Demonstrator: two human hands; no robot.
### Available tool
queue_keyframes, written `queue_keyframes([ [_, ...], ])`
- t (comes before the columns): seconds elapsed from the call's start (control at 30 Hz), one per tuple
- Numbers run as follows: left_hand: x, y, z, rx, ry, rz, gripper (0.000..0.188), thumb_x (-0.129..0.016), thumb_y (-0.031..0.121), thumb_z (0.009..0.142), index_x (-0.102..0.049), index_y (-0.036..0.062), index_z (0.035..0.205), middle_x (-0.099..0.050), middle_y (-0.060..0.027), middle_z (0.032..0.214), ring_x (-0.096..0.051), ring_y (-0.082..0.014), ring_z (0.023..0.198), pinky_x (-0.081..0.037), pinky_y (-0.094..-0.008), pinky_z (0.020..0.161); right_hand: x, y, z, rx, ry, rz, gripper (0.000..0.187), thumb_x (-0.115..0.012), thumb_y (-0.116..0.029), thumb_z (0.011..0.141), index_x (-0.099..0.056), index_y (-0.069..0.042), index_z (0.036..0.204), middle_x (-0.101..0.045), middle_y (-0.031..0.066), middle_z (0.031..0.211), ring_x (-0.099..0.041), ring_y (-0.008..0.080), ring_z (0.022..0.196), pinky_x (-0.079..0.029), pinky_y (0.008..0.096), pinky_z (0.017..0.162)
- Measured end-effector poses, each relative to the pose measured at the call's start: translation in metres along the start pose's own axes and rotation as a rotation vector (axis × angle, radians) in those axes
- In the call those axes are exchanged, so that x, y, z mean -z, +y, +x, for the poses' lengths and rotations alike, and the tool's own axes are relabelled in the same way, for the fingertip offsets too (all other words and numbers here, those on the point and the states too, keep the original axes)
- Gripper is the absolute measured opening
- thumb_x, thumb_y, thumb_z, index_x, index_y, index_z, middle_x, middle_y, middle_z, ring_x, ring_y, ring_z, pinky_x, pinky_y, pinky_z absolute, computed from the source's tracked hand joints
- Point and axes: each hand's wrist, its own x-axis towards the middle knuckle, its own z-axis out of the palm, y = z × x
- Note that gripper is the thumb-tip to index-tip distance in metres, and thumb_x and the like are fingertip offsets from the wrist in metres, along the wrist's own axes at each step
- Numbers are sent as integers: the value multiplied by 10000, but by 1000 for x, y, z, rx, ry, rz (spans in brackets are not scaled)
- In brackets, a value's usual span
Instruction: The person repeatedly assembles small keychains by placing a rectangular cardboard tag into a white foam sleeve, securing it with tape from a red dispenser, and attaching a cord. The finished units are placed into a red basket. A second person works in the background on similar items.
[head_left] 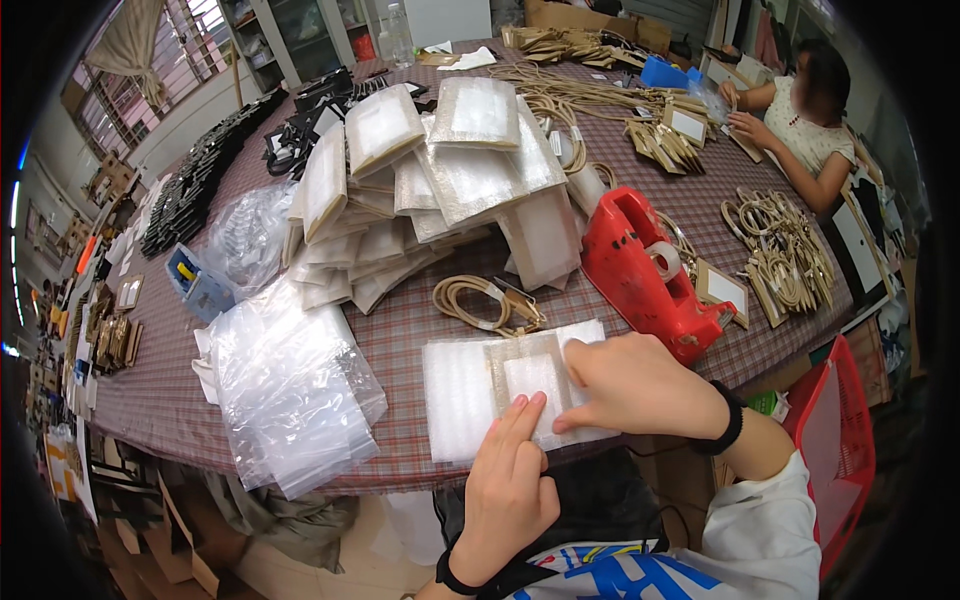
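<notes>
A flat item half wrapped in white bubble wrap [470, 385] lies at the near edge of the checked tablecloth [420, 320]. My left hand [505, 480] presses flat fingers on the folded middle flap. My right hand [635, 385] holds down the right flap, thumb on the wrap. A coiled beige cord [480, 300] lies just behind the wrap.
A red tape dispenser [645, 275] stands right of my hands. A heap of wrapped packets [430, 190] fills the table's middle, clear plastic bags [290, 385] lie to the left. Another person [800, 120] works at the far right among cords and small frames [780, 250]. A red basket [835, 440] hangs below the table edge.
</notes>
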Motion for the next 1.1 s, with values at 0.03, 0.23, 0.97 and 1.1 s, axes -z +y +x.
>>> queue_keyframes([
  [0.03, 0, 0, 1, 5, 1, -1, 216, -571, -94, 675, -491, 9, 847, -589, -300, 1455, -545, -495, 1392, -449, -594, 1132, -5, 6, -7, -47, 37, 22, 423, -878, -408, 813, -637, -64, 856, -703, 132, 724, -728, 353, 733, -544, 443, 628],
  [0.23, 1, -2, -3, 12, 26, -52, 236, -594, -85, 666, -500, -5, 868, -571, -310, 1477, -508, -530, 1413, -444, -578, 1143, -27, -9, -38, -147, 154, 243, 429, -795, -453, 898, -705, -36, 944, -720, 173, 723, -726, 388, 677, -567, 459, 630],
  [0.97, -12, 5, -2, 38, -64, 274, 677, -662, 45, 679, -642, -51, 1349, -465, -368, 1522, -377, -658, 1419, -375, -594, 1194, 116, 2, 6, 92, 684, 1328, 279, -535, -255, 1111, -510, 14, 1183, -723, 171, 845, -698, 201, 586, -551, 278, 537],
  [1.1, -7, 5, -1, 48, -66, 267, 680, -668, 43, 681, -642, -46, 1354, -462, -367, 1524, -374, -656, 1418, -378, -588, 1196, 149, -22, 94, 37, 553, 1327, 300, -433, -135, 1110, -512, 138, 1208, -727, 248, 961, -771, 305, 775, -676, 345, 732],
])
